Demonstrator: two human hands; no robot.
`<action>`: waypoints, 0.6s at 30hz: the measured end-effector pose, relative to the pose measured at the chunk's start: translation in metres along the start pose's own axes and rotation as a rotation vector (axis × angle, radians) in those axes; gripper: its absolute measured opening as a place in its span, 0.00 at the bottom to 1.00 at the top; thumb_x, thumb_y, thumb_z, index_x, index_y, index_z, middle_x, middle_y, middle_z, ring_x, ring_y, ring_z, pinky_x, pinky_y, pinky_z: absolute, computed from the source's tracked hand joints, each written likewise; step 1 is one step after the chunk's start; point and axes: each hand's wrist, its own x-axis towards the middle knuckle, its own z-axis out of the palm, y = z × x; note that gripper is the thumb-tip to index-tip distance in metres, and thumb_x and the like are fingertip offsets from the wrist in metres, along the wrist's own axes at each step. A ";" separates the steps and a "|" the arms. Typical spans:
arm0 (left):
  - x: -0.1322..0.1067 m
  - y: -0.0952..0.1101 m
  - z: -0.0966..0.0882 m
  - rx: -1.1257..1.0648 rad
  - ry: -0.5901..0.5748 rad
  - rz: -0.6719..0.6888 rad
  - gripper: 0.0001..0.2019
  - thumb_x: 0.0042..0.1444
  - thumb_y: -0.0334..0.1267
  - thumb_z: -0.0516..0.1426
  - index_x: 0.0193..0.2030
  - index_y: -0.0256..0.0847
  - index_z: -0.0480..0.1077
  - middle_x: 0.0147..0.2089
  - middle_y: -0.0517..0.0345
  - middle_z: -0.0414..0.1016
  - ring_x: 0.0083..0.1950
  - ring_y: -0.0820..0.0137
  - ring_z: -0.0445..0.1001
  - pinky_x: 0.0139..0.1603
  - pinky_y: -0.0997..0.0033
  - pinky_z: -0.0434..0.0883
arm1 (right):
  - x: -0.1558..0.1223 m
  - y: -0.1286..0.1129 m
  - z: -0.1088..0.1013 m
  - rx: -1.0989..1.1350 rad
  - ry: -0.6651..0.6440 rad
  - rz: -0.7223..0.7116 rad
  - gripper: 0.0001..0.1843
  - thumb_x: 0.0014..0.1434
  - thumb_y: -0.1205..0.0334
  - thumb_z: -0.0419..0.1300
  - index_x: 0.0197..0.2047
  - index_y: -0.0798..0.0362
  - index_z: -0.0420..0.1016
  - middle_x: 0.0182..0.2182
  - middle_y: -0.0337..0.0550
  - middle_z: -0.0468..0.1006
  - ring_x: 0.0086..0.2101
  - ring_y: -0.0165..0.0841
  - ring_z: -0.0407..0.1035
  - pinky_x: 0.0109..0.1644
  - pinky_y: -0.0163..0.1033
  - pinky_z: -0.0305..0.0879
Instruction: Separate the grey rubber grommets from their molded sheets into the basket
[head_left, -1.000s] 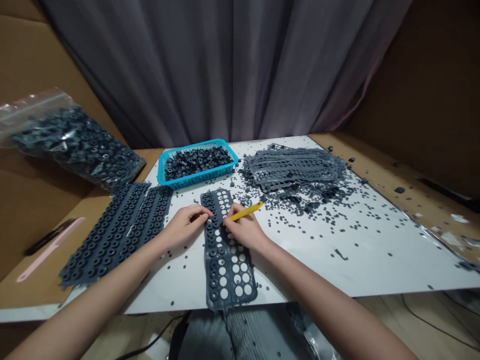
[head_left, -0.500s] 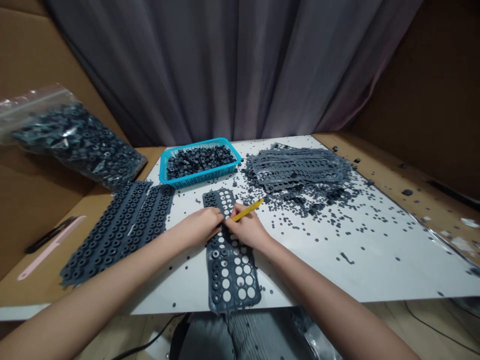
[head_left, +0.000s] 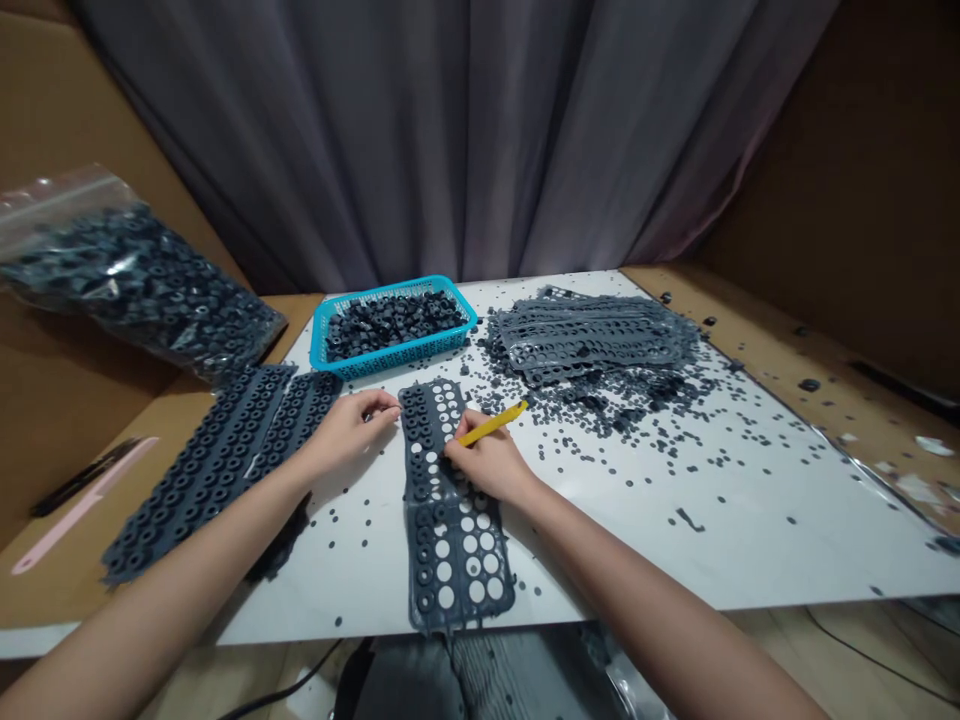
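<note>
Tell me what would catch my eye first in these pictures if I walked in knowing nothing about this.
The bright blue plastic basket heaped with small dark pieces stands out first, at the far edge of the white board. In the middle, the right hand holds a yellow stick over a dark grey punched sheet, with the left hand at the sheet's left edge. Loose dark bits scatter across the board, thickest around a stack of punched sheets at the far right.

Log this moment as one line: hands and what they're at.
left hand: beside edge of perforated grey sheet | right hand: holds yellow stick, over sheet | nearby: blue basket of grey rings
</note>
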 end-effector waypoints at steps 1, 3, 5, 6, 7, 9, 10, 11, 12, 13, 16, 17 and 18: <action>0.000 -0.001 -0.002 -0.069 -0.039 -0.026 0.10 0.53 0.43 0.55 0.36 0.39 0.71 0.28 0.60 0.70 0.27 0.71 0.65 0.26 0.74 0.60 | 0.000 0.000 0.000 0.025 0.001 0.001 0.06 0.46 0.65 0.54 0.23 0.51 0.57 0.18 0.32 0.64 0.22 0.28 0.60 0.25 0.31 0.54; -0.002 0.001 -0.002 -0.232 -0.111 -0.085 0.11 0.53 0.44 0.56 0.38 0.39 0.71 0.28 0.60 0.70 0.26 0.73 0.63 0.24 0.76 0.58 | 0.001 0.000 0.000 0.064 0.009 0.008 0.05 0.47 0.65 0.53 0.24 0.51 0.57 0.18 0.32 0.65 0.21 0.28 0.60 0.24 0.31 0.54; -0.004 0.005 0.002 -0.435 -0.145 -0.160 0.12 0.52 0.44 0.57 0.40 0.40 0.72 0.29 0.61 0.70 0.25 0.76 0.61 0.24 0.77 0.57 | 0.001 -0.001 0.000 0.087 0.017 0.025 0.05 0.48 0.65 0.53 0.24 0.51 0.58 0.18 0.32 0.66 0.20 0.27 0.60 0.24 0.31 0.54; -0.006 0.007 0.005 -0.546 -0.155 -0.201 0.13 0.52 0.44 0.58 0.41 0.40 0.72 0.28 0.61 0.69 0.24 0.77 0.60 0.24 0.77 0.56 | 0.001 -0.002 0.000 0.102 0.018 0.031 0.06 0.49 0.64 0.53 0.25 0.51 0.58 0.18 0.32 0.67 0.19 0.27 0.60 0.23 0.31 0.55; -0.007 0.009 0.008 -0.657 -0.166 -0.241 0.13 0.51 0.44 0.59 0.41 0.39 0.72 0.28 0.61 0.69 0.23 0.78 0.59 0.23 0.78 0.55 | 0.001 -0.003 0.000 0.127 0.022 0.032 0.06 0.50 0.63 0.54 0.26 0.51 0.59 0.19 0.32 0.67 0.19 0.27 0.61 0.23 0.31 0.55; -0.010 0.013 0.013 -0.858 -0.190 -0.307 0.13 0.50 0.43 0.60 0.39 0.37 0.72 0.27 0.60 0.69 0.22 0.80 0.57 0.22 0.80 0.55 | -0.001 -0.007 -0.003 0.210 0.050 -0.005 0.06 0.53 0.59 0.55 0.30 0.50 0.62 0.21 0.33 0.70 0.19 0.28 0.63 0.23 0.32 0.58; -0.011 0.015 0.015 -0.940 -0.196 -0.334 0.13 0.50 0.42 0.61 0.38 0.35 0.73 0.26 0.60 0.68 0.21 0.82 0.57 0.21 0.82 0.54 | -0.002 -0.009 -0.004 0.264 0.070 -0.042 0.07 0.55 0.57 0.54 0.33 0.50 0.63 0.23 0.34 0.72 0.20 0.29 0.65 0.25 0.33 0.61; -0.013 0.017 0.017 -1.014 -0.197 -0.354 0.13 0.50 0.42 0.61 0.37 0.33 0.73 0.26 0.60 0.67 0.21 0.82 0.56 0.21 0.83 0.54 | -0.004 -0.012 -0.005 0.317 0.085 -0.086 0.09 0.57 0.55 0.53 0.38 0.50 0.64 0.27 0.36 0.74 0.23 0.30 0.68 0.27 0.34 0.64; -0.015 0.018 0.018 -1.080 -0.201 -0.370 0.13 0.51 0.42 0.60 0.36 0.32 0.73 0.25 0.60 0.67 0.21 0.83 0.56 0.21 0.84 0.55 | -0.005 -0.014 -0.007 0.361 0.091 -0.129 0.11 0.59 0.53 0.52 0.41 0.50 0.64 0.30 0.38 0.76 0.26 0.31 0.71 0.31 0.36 0.66; -0.016 0.020 0.020 -1.138 -0.208 -0.387 0.13 0.53 0.42 0.59 0.35 0.31 0.73 0.25 0.60 0.66 0.20 0.84 0.56 0.20 0.84 0.55 | -0.006 -0.016 -0.008 0.391 0.088 -0.169 0.12 0.60 0.52 0.50 0.43 0.49 0.65 0.33 0.40 0.77 0.29 0.32 0.73 0.35 0.37 0.67; -0.020 0.024 0.025 -1.247 -0.242 -0.439 0.14 0.56 0.42 0.56 0.34 0.30 0.73 0.23 0.60 0.65 0.19 0.84 0.57 0.19 0.85 0.55 | -0.010 -0.020 -0.008 0.387 0.066 -0.240 0.11 0.63 0.53 0.48 0.39 0.50 0.66 0.37 0.43 0.79 0.38 0.34 0.74 0.42 0.39 0.67; -0.021 0.026 0.027 -1.263 -0.251 -0.452 0.15 0.57 0.42 0.55 0.33 0.30 0.73 0.23 0.60 0.65 0.19 0.84 0.57 0.18 0.86 0.55 | -0.011 -0.021 -0.008 0.366 0.066 -0.253 0.09 0.62 0.54 0.50 0.36 0.50 0.65 0.38 0.43 0.79 0.40 0.35 0.73 0.44 0.40 0.66; -0.022 0.028 0.029 -1.272 -0.256 -0.460 0.15 0.58 0.42 0.54 0.32 0.30 0.73 0.23 0.60 0.65 0.18 0.84 0.56 0.18 0.86 0.55 | -0.011 -0.021 -0.007 0.343 0.068 -0.266 0.07 0.60 0.56 0.52 0.34 0.50 0.63 0.39 0.44 0.79 0.41 0.35 0.73 0.45 0.40 0.65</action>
